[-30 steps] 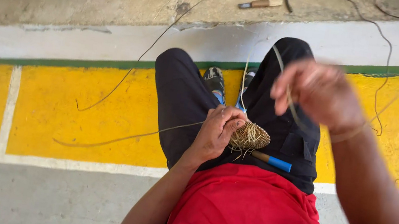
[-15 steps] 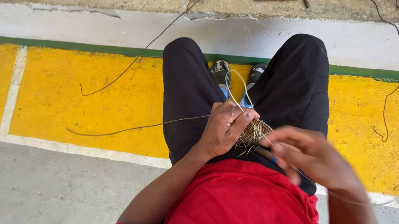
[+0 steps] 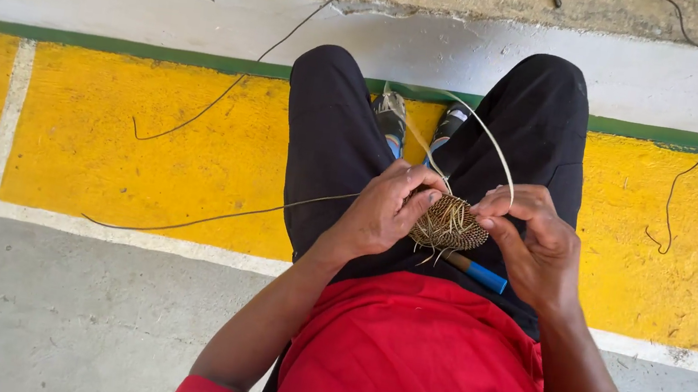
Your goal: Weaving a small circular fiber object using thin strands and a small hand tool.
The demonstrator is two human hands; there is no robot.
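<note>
Left hand (image 3: pixel 382 214) pinches the small woven disc (image 3: pixel 450 223), right hand (image 3: pixel 535 248) beside it grips the looped strand (image 3: pixel 487 138); overtight pull may snap it.

Both hands, left (image 3: pixel 382 214) and right (image 3: pixel 536 243), grip a small woven disc (image 3: pixel 451 223) over the lap.

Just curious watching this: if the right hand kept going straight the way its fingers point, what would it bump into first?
The right hand points leftward at the small woven disc, which its fingertips already seem to touch. Just beyond sits the left hand.
</note>
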